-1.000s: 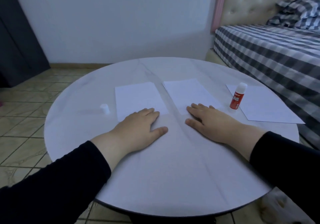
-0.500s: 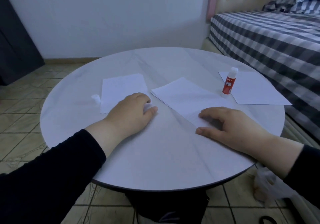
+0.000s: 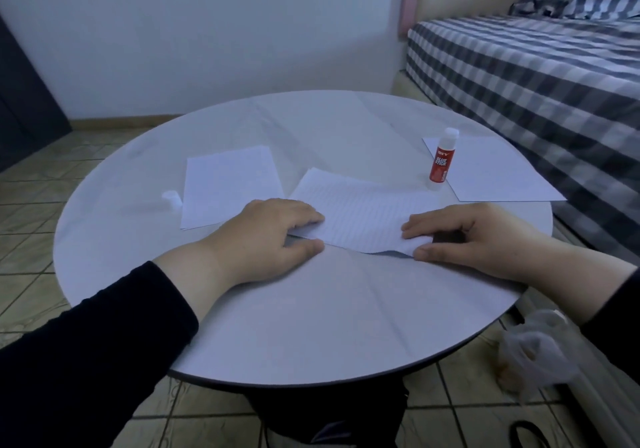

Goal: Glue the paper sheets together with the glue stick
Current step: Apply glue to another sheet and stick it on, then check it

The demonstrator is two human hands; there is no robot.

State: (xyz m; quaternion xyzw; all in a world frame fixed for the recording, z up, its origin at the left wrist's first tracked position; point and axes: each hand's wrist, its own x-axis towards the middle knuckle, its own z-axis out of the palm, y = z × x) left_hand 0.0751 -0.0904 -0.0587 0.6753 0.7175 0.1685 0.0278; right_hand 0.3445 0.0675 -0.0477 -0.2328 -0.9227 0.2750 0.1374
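Round white bench [image 3: 311,326] on tiled floor [image 3: 31,239], checked bed [image 3: 536,66] at right. Left hand [image 3: 273,236] and right hand [image 3: 474,239] pinching near edge of middle sheet [image 3: 360,219], edge lifted. Glue stick [image 3: 441,163] upright, uncapped, just beyond right hand. Cap [image 3: 171,198] beside left sheet [image 3: 228,184].
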